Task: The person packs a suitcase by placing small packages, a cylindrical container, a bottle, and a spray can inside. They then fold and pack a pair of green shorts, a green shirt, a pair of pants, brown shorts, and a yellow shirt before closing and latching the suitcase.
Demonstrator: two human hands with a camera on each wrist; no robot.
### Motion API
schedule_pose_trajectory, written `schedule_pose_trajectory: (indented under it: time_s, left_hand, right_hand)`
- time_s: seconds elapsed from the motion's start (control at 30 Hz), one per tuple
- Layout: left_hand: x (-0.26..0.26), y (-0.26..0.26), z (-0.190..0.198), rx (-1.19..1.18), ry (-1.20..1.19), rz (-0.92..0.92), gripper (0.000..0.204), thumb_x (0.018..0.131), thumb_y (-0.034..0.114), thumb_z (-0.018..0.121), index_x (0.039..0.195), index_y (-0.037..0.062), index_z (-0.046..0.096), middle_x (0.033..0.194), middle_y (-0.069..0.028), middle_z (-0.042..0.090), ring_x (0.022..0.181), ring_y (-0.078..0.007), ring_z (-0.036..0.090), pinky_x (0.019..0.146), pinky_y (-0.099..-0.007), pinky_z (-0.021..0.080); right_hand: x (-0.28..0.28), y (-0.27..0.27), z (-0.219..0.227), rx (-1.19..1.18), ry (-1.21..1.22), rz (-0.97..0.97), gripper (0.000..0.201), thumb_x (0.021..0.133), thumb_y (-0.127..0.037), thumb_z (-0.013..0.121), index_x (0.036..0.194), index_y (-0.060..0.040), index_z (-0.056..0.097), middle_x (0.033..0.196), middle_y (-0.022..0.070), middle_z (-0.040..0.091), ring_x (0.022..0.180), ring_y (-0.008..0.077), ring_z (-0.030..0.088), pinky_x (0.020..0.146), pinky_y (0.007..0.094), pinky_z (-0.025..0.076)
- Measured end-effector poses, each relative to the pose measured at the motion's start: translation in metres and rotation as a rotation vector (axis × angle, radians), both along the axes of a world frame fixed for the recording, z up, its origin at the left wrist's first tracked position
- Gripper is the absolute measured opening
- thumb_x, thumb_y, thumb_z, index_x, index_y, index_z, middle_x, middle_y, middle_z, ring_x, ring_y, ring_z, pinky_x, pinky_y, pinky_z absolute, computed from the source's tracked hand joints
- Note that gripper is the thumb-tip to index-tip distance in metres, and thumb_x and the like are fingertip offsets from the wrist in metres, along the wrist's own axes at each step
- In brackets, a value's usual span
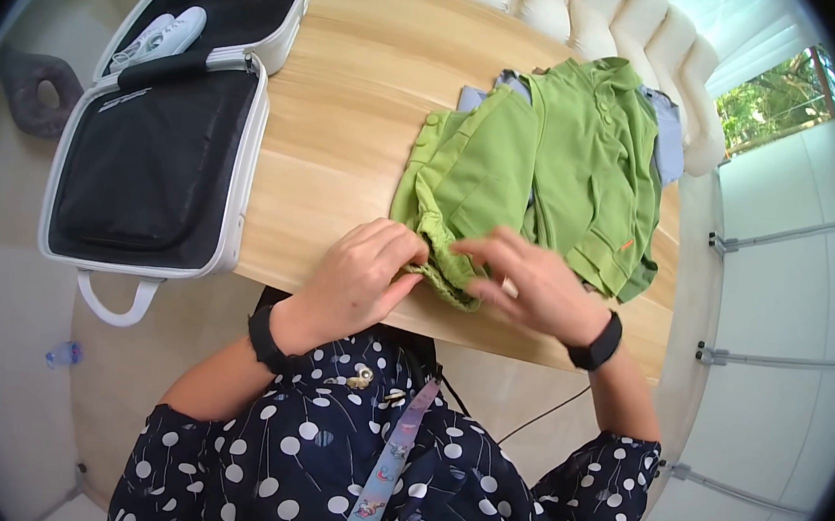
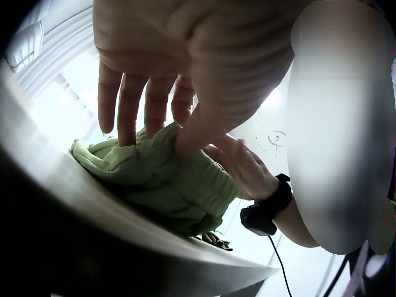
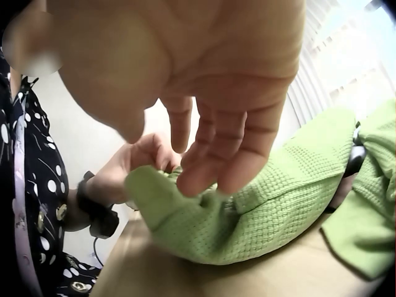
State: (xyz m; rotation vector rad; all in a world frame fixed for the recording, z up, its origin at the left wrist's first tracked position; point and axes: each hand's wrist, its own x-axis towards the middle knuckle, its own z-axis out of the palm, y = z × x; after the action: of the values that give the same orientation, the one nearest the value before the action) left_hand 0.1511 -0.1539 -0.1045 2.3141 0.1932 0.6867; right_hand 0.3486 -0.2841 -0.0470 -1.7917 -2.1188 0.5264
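Observation:
A light green garment [image 1: 476,176] lies on the table, its gathered elastic edge at the front of the tabletop. My left hand [image 1: 361,270] pinches that edge between thumb and fingers; in the left wrist view the bunched green cloth [image 2: 167,179] hangs below the fingers. Opposite it, my right hand [image 1: 531,286] hovers at the same edge with loosely bent fingers, thumb held apart. The right wrist view shows its fingers right over the textured green cloth [image 3: 266,216]. A green buttoned jacket [image 1: 593,157] is spread alongside to the right.
Grey-blue cloth [image 1: 669,134] sticks out from under the green clothes. An open white suitcase [image 1: 256,145] stands at the left, with white shoes [image 1: 163,37] in its far half. Behind the table is a padded cream seat [image 1: 547,7]. A grey neck pillow [image 1: 26,97] lies far left.

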Motion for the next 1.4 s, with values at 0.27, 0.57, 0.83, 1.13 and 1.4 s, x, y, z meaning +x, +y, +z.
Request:
schedule_pose_trajectory:
  time_s: [0.27, 0.57, 0.83, 1.13, 1.4]
  left_hand:
    - [-0.002, 0.004, -0.01, 0.143, -0.028, -0.062, 0.03, 0.073, 0.001, 0.064, 0.103, 0.0031, 0.057, 0.09, -0.0098, 0.06, 0.091, -0.0287, 0.056, 0.082, -0.0395, 0.045]
    - [-0.031, 0.027, 0.071, 0.065, -0.186, 0.214, 0.033, 0.072, -0.011, 0.061, 0.102, 0.0026, 0.061, 0.089, -0.0138, 0.061, 0.081, -0.0296, 0.061, 0.071, -0.0351, 0.049]
    - [-0.028, 0.09, 0.171, 0.306, -0.128, 0.559, 0.025, 0.087, -0.004, 0.055, 0.111, 0.0008, 0.06, 0.099, -0.0072, 0.067, 0.084, -0.0126, 0.063, 0.072, -0.0242, 0.049]
    - [-0.001, 0.119, 0.195, 0.0, -0.032, 0.264, 0.026, 0.085, -0.002, 0.052, 0.11, -0.0067, 0.059, 0.092, -0.0107, 0.065, 0.085, -0.0131, 0.061, 0.075, -0.0255, 0.049]
    - [-0.015, 0.109, 0.172, 0.575, -0.291, 0.333, 0.028, 0.081, -0.007, 0.056, 0.108, 0.0005, 0.059, 0.096, -0.0119, 0.065, 0.085, -0.0214, 0.063, 0.074, -0.0301, 0.048]
  right_hand:
    - [-0.006, 0.047, -0.018, 0.149, -0.128, 0.21, 0.053, 0.077, -0.002, 0.056, 0.128, -0.0112, 0.047, 0.104, 0.0067, 0.057, 0.089, 0.0254, 0.061, 0.067, 0.0339, 0.05]
    - [0.045, 0.056, 0.056, 0.355, 0.055, -0.136, 0.022, 0.076, 0.001, 0.067, 0.096, -0.0067, 0.06, 0.087, 0.0035, 0.063, 0.065, 0.0162, 0.06, 0.058, 0.026, 0.048]
    - [0.075, 0.075, 0.135, 0.435, 0.357, -0.215, 0.025, 0.088, -0.006, 0.064, 0.111, 0.0032, 0.059, 0.098, 0.0047, 0.067, 0.09, 0.0085, 0.062, 0.08, 0.0234, 0.05]
    - [0.087, 0.103, 0.12, 0.194, 0.394, -0.225, 0.03, 0.092, -0.024, 0.062, 0.11, -0.0003, 0.062, 0.088, -0.0039, 0.064, 0.079, -0.0004, 0.056, 0.069, 0.0169, 0.045]
    - [0.1, 0.087, 0.097, 0.861, 0.114, -0.207, 0.017, 0.084, 0.0, 0.064, 0.101, -0.0002, 0.063, 0.077, 0.0035, 0.059, 0.068, 0.0106, 0.054, 0.067, 0.0251, 0.045]
